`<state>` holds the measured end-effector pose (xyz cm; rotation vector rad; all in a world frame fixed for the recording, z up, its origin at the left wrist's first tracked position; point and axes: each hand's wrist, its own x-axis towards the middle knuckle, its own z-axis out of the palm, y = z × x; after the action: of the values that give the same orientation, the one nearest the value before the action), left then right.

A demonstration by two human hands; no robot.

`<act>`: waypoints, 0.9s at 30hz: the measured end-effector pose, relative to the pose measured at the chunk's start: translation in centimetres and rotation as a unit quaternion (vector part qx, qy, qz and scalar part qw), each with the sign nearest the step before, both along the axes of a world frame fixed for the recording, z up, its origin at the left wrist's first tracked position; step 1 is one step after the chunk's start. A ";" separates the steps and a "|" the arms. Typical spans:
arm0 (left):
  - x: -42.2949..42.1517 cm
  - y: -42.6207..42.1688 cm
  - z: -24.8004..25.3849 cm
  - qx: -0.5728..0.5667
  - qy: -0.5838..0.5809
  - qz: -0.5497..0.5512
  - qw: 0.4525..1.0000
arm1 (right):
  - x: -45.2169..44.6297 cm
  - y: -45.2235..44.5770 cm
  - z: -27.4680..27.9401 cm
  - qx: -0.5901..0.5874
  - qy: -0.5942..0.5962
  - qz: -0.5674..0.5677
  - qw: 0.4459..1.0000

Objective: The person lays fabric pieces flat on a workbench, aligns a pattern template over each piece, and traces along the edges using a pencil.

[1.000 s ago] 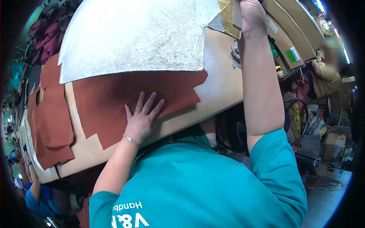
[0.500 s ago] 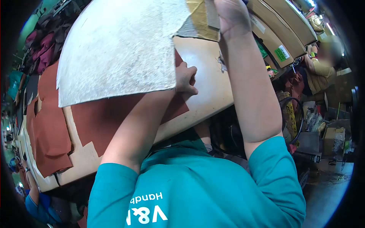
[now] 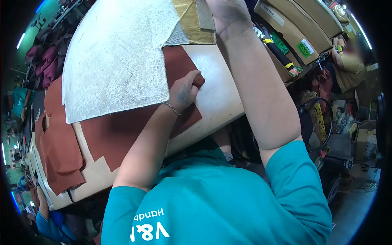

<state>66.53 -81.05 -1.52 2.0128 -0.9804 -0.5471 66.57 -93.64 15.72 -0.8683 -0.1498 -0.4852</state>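
A large white, rough-surfaced board (image 3: pixel 118 61), with brown tape at its upper right corner, covers much of the view, tilted above the table. At the top edge, my right hand (image 3: pixel 232 18) is against the board's taped side; its fingers run partly out of view, and it appears to grip there. My left hand (image 3: pixel 184 90), with a bracelet at the wrist, is closed on the edge of a reddish-brown leather sheet (image 3: pixel 110 139). Part of that sheet lies hidden under the board.
More reddish-brown leather pieces (image 3: pixel 61 155) lie on the pale table (image 3: pixel 222 81) at left. Cardboard boxes (image 3: pixel 294 28) stand at upper right beside a black-and-yellow tool. Other people are at the lower left (image 3: pixel 51 224) and far right (image 3: pixel 351 69).
The board and my right hand have shifted left in view. More of my left hand and of the leather sheet beneath the board now shows. My left hand keeps its hold on the sheet's edge.
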 end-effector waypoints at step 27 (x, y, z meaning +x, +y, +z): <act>-3.3 0.8 -2.0 0.035 -0.315 -0.105 0.943 | -1.7 -1.3 -1.9 -0.062 0.040 -0.007 0.997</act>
<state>63.24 -80.25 -3.52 2.2085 -1.5859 -0.0250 64.88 -94.95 13.82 -1.0097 -0.1005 -0.4566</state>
